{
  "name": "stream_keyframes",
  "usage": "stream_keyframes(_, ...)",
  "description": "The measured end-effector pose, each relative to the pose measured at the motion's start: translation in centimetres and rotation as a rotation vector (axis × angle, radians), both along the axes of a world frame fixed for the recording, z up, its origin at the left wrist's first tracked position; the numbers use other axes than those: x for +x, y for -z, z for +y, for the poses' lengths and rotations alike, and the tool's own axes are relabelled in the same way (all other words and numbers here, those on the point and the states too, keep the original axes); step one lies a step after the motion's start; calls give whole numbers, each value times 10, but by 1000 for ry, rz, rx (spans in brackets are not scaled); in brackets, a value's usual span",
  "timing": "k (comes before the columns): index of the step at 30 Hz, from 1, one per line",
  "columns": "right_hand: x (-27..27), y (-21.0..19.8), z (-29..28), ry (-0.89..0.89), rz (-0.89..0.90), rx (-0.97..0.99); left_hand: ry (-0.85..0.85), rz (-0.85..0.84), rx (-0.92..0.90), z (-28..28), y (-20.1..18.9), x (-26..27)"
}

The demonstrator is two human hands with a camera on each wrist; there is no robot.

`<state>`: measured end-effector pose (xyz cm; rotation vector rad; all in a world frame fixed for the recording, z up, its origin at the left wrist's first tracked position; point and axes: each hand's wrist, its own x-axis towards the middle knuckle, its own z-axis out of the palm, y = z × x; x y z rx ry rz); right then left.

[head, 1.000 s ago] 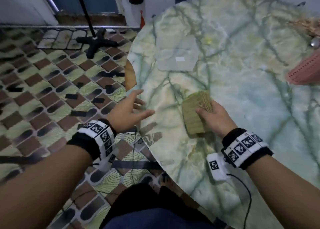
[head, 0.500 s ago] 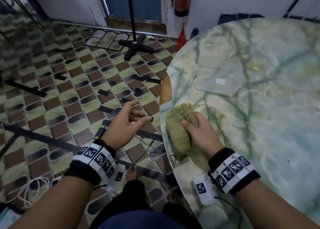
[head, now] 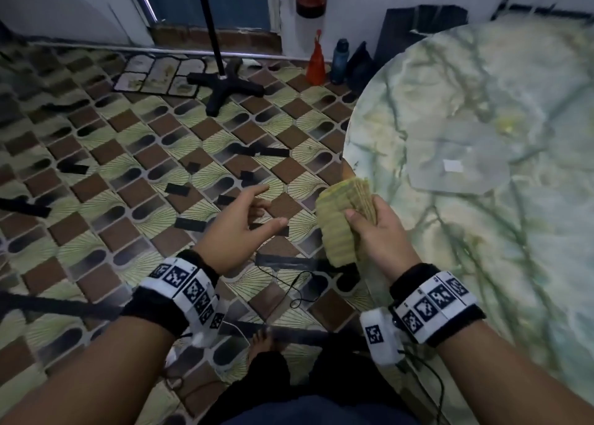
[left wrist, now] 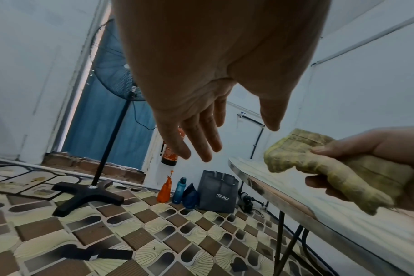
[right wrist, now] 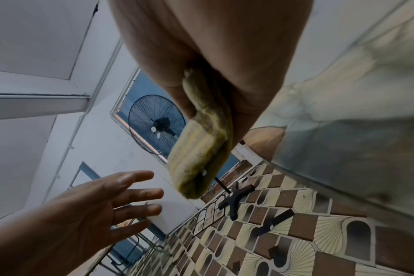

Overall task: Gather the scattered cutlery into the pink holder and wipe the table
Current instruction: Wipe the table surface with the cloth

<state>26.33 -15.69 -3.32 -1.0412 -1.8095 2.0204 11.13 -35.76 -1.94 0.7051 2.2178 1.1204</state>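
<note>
The cloth [head: 339, 218] is a dull yellow-green rag with a ribbed, waffled weave, folded into a thick pad; its edges look frayed and grubby, and one rounded end droops below the fist. The right hand [head: 379, 235] grips it, thumb across the top and fingers curled beneath, and holds it in the air just off the rim of the tabletop [head: 482, 173], over the floor [head: 128, 173]. In the left wrist view the cloth [left wrist: 324, 164] bulges between thumb and fingers of the right hand [left wrist: 378, 149], level with the table's edge. The left hand [head: 238, 228] hangs beside it, apart from the cloth, palm turned toward it, fingers spread and relaxed, holding nothing. The tabletop is round, pale green marble pattern with darker veins, and a clear sheet [head: 456, 164] lies on it. Beyond, on the patterned tile floor, stand a fan base [head: 225, 87], an orange bottle [head: 316, 59] and a blue bottle [head: 339, 59] near the wall.
</note>
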Motion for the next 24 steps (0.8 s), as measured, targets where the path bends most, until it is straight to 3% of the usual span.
stream_keyframes(9,-56,6,18,-1,10,79,31,-1,-4,27,8,-56)
stream_keyframes(24,-153,-11,81,47,84,87,13,30,57,93,-20,-153)
